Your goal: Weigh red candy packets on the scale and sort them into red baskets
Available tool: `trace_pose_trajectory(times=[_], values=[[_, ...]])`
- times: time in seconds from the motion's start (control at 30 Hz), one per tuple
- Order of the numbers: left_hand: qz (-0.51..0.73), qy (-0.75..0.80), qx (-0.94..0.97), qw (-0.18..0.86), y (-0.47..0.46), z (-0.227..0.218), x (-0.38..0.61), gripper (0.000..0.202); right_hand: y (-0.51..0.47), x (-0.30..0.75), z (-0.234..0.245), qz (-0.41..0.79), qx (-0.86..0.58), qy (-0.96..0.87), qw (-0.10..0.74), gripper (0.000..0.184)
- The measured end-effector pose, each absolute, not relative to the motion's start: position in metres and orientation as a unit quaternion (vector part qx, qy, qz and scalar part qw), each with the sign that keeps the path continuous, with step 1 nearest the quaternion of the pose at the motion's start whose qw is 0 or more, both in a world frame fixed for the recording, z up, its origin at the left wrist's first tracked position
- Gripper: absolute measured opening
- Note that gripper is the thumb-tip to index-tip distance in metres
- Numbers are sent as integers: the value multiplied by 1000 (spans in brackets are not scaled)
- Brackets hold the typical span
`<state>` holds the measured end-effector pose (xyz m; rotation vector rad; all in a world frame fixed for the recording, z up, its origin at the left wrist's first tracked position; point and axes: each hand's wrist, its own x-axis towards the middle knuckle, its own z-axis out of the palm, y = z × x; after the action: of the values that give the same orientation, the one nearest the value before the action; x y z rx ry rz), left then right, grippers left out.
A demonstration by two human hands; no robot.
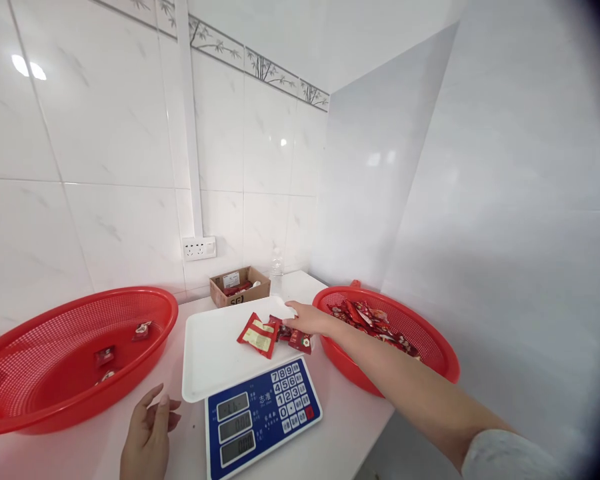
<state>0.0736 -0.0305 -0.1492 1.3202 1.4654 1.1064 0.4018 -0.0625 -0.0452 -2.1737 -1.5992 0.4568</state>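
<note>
My right hand [305,317] reaches over the right edge of the white tray [210,340] of a blue digital scale [265,417]. Its fingers are bent around small dark red packets [300,341], partly hiding them. Against these, on the tray, lies a larger red packet [259,335] with a pale yellow label. My left hand [147,437] hovers left of the scale's display, its fingers loosely curved and apart, holding nothing.
A red mesh basket [150,297] with several small packets stands at left. Another red basket [443,343] at right holds a heap of red packets [370,320]. A cardboard box [255,291] sits behind the tray, near a wall socket [199,248]. Walls close off the back and right.
</note>
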Motion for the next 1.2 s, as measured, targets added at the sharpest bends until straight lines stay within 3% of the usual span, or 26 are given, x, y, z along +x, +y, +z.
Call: trace_pose_trajectory(times=[0.23,0.47,0.7,0.77,0.9,0.97,1.03,1.1,1.2], values=[[446,578,535,426,-31,-153,72,62,-54,397,-47,177,-759,-580,237,47],[440,581,535,427,-33,-153,74,64,-59,372,-66,152,-718,-623,271,64],[456,564,539,428,-32,-155,72,61,-53,345,-79,125,-727,-648,189,79],[459,561,539,429,-33,-155,73,59,-50,340,-81,93,-738,-640,193,68],[460,553,545,431,-33,-154,73,57,-46,333,-77,47,-729,-647,220,28],[456,556,547,430,-33,-154,73,56,-45,330,-73,34,-717,-657,231,19],[450,561,546,430,-34,-153,73,56,-46,326,-69,22,-701,-669,245,15],[442,566,544,433,-34,-152,73,56,-48,321,-68,-5,-684,-684,254,24],[432,571,544,436,-34,-151,73,56,-55,312,-72,-82,-646,-731,203,34]])
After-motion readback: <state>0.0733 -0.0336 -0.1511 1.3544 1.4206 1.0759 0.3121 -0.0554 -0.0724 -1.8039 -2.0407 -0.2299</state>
